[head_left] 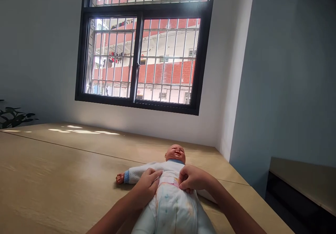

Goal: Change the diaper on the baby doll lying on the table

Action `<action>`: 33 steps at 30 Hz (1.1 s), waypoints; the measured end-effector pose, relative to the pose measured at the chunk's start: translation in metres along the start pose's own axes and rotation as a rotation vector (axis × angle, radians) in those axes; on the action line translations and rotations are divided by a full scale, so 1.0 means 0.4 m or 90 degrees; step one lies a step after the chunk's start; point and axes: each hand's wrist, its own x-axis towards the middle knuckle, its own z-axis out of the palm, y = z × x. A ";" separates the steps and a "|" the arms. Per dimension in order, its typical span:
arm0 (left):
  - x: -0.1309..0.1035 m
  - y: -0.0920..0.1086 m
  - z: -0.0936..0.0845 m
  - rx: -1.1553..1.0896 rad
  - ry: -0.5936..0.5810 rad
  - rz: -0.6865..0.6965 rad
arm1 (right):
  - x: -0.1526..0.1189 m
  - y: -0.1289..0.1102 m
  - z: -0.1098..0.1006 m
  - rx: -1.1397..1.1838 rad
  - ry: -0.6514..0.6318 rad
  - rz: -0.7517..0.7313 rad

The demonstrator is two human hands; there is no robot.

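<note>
**Wooden tabletop under barred window: doll diaper work**

Baby doll [168,188] is lying face-up on the wooden table [52,178]. Left hand [147,186] and right hand [190,179] are pinching the diaper [170,206] waistband at the belly. Risk: uneven pull could skew the waistband or slide the doll.

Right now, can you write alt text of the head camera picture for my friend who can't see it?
Two bare hands, the left hand and right hand, press the waistband of a white printed diaper on a plastic baby doll in a white fleece top. It lies face-up on a pale wooden table beneath a black-framed barred window.
</note>
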 end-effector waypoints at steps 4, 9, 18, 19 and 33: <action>-0.001 0.031 -0.006 0.014 0.090 -0.035 | 0.005 0.005 0.001 -0.009 0.007 -0.002; -0.001 0.046 -0.008 -0.049 0.057 0.041 | 0.004 0.004 0.001 -0.009 0.003 -0.008; 0.030 -0.006 0.017 -0.121 -0.024 -0.056 | 0.002 0.004 -0.001 -0.016 0.002 -0.016; 0.036 -0.010 0.020 -0.121 -0.018 -0.069 | 0.003 0.005 -0.001 -0.016 0.000 -0.018; 0.061 -0.009 0.040 -0.087 0.029 -0.122 | 0.007 0.010 0.002 0.005 -0.002 -0.024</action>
